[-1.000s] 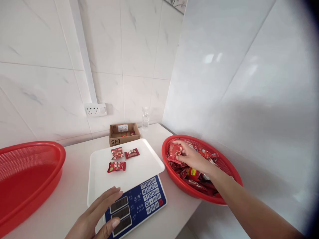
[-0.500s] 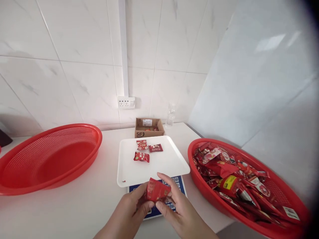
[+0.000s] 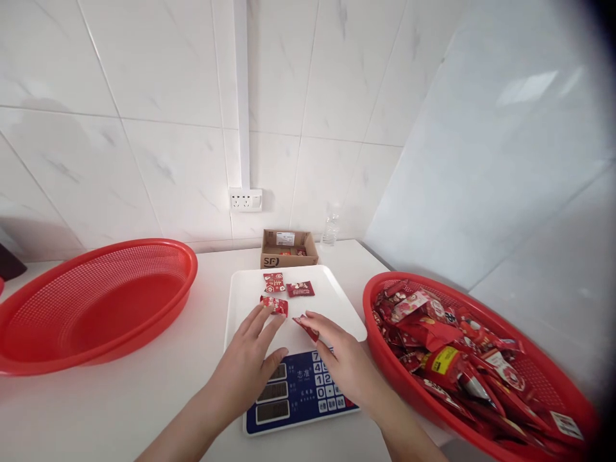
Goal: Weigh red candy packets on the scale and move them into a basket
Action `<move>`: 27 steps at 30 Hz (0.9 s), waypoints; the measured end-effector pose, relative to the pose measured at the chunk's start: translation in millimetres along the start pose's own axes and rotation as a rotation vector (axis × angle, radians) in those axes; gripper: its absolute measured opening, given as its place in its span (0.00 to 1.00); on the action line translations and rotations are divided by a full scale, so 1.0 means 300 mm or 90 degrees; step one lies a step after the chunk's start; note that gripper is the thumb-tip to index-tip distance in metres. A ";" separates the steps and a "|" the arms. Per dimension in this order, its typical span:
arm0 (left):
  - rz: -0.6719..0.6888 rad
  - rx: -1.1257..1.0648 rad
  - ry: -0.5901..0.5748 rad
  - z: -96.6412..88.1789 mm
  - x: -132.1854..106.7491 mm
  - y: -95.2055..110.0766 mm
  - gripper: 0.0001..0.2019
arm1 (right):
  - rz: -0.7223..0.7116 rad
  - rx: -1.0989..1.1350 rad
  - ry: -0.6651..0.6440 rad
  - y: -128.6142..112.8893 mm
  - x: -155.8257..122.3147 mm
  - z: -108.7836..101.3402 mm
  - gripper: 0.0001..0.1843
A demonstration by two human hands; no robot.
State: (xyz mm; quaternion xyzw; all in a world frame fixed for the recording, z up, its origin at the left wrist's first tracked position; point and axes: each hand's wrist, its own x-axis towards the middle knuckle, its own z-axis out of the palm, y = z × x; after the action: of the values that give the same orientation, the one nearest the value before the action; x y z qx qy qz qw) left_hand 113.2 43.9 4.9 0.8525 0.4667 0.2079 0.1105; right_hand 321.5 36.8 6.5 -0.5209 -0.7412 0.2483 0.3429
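Observation:
My left hand [image 3: 250,350] reaches over the front left of the white scale tray [image 3: 337,295], fingers stretched and apart. Its fingertips meet or overlap the near edge of a small red snack packet [image 3: 276,304]; whether they press on it I cannot tell. Between the thumb and fingers of my right hand [image 3: 344,356] is another red snack packet [image 3: 306,328], tilted, low over the tray and partly covered. Farther back on the tray lie a red patterned packet [image 3: 274,282] and a dark red packet [image 3: 300,289]. Below my hands shows the scale's blue keypad panel [image 3: 303,391].
A red basket [image 3: 370,292] heaped with red packets stands at the right. Another red basket [image 3: 190,276] sits at the left. Behind the tray are a small cardboard box [image 3: 291,260] and a clear plastic bottle [image 3: 330,230], near the tiled wall.
Both hands have moved forward from over the keypad to the tray and drawn apart. My left hand has let go of the red packet; it stays at my right fingers. The scale panel shows more fully.

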 end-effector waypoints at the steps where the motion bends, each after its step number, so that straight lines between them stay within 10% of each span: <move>1: -0.004 0.017 -0.030 -0.005 0.012 -0.004 0.22 | -0.010 0.000 -0.020 0.000 0.007 0.002 0.25; 9: -0.004 0.034 -0.204 -0.069 0.118 -0.022 0.36 | -0.028 -0.056 -0.196 -0.023 0.066 -0.024 0.22; 18: -0.019 0.058 -0.262 -0.046 0.290 -0.067 0.46 | 0.042 -0.278 -0.142 0.051 0.258 -0.015 0.27; 27: 0.010 0.055 -0.263 -0.037 0.265 -0.099 0.38 | 0.120 -0.345 -0.155 0.078 0.250 -0.012 0.27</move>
State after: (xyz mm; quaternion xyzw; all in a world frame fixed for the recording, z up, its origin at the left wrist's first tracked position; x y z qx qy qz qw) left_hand 123.8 126.9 23.4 0.8845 0.4363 0.0094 0.1653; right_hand 321.6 115.4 10.8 -0.6261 -0.7646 0.1329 0.0755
